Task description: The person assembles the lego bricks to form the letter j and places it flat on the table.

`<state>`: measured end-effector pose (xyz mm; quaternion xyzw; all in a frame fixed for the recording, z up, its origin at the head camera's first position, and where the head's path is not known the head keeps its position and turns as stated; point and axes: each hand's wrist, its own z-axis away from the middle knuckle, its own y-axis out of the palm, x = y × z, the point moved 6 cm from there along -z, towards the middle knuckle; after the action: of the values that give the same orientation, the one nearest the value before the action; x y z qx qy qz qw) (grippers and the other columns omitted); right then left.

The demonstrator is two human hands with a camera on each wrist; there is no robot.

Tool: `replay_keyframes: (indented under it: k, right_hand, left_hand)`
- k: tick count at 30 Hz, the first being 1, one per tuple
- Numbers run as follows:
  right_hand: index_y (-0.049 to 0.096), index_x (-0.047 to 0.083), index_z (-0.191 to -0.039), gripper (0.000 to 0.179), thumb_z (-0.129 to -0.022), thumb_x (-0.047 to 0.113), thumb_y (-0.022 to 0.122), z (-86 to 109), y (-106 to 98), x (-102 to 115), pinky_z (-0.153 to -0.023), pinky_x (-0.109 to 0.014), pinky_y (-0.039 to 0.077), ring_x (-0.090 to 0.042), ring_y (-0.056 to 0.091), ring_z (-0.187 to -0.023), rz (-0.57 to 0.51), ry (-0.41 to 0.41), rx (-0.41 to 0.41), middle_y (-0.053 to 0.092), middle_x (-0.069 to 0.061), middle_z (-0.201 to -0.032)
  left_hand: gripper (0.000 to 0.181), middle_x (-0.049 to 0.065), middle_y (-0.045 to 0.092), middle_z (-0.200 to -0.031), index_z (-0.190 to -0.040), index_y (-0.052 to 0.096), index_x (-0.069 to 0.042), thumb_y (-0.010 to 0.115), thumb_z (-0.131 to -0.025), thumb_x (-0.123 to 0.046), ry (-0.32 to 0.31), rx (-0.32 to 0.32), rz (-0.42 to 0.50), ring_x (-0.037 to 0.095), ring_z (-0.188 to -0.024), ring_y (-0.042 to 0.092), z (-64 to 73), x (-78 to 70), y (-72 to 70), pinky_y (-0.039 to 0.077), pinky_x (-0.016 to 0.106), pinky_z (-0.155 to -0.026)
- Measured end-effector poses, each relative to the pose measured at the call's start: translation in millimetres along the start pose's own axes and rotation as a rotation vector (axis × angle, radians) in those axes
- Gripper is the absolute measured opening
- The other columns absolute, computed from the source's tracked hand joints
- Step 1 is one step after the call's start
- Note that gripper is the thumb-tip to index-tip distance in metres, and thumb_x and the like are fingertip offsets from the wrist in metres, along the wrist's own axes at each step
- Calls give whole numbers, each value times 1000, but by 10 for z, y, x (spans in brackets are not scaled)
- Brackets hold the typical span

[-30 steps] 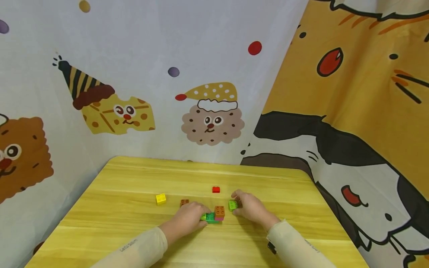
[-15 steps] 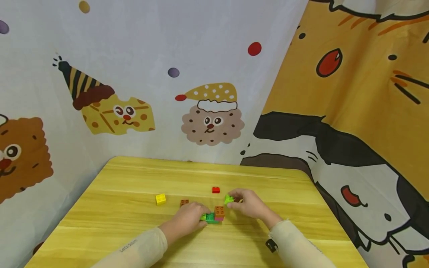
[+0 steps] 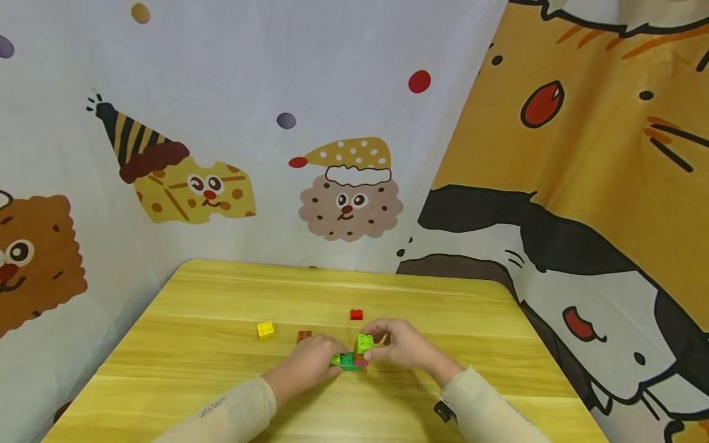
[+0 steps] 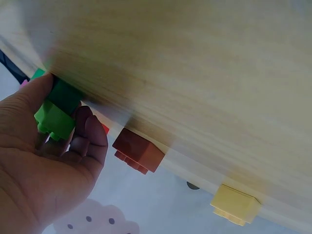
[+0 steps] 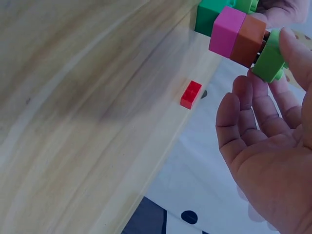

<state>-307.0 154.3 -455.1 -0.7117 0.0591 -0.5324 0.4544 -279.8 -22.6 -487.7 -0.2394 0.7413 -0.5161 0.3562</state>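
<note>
R hand pinches lime square plastic brick at studs of brown-orange square plastic brick, btwn the hands; L hand grips green oblong plastic brick; red oblong plastic brick just beyond R hand.

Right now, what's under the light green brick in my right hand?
Just below the light green brick is an orange brick, with a narrow gap showing between, then a pink brick and a dark green brick. The inside of the light green brick is hidden.
</note>
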Motion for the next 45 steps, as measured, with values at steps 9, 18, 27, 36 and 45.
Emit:
replay_keyframes:
  k: [9,18,27,36,45]
  right_hand:
    - [69,24,-124,34,-99,47,62,6,75,-92,-82,-32,56,-14,63,-100,-82,64,-13,68,9,-110]
    - [67,13,-126,40,-100,42,62,5,172,-153,-81,-43,60,-24,67,-97,-316,164,13,67,-4,-115]
    - [61,1,-133,55,-95,41,70,24,266,-195,-76,-46,62,-32,70,-86,-585,311,34,68,-17,-105]
    - [60,-1,-133,57,-95,40,71,16,289,-208,-76,-47,62,-24,68,-79,-609,322,37,68,-15,-96]
    - [62,-3,-130,55,-94,38,73,-11,286,-252,-79,-47,61,-23,67,-79,-638,324,38,67,-17,-96]
  left_hand:
    - [27,-5,75,-104,-106,78,-17,86,-82,-25,-8,-2,-5,14,-93,67,0,15,29,57,29,-76]
    - [27,-5,75,-105,-107,78,-18,86,-82,-25,-19,3,0,14,-94,67,1,27,42,57,30,-77]
    - [27,-5,75,-103,-106,78,-19,86,-82,-26,-10,-3,-11,11,-89,67,-6,38,42,56,24,-72]
    - [28,-5,75,-104,-107,78,-19,86,-82,-26,-15,1,-22,13,-92,67,-3,33,41,57,28,-75]
    - [27,-5,75,-102,-106,77,-17,86,-82,-24,-6,-7,-13,13,-91,66,10,-3,2,57,27,-75]
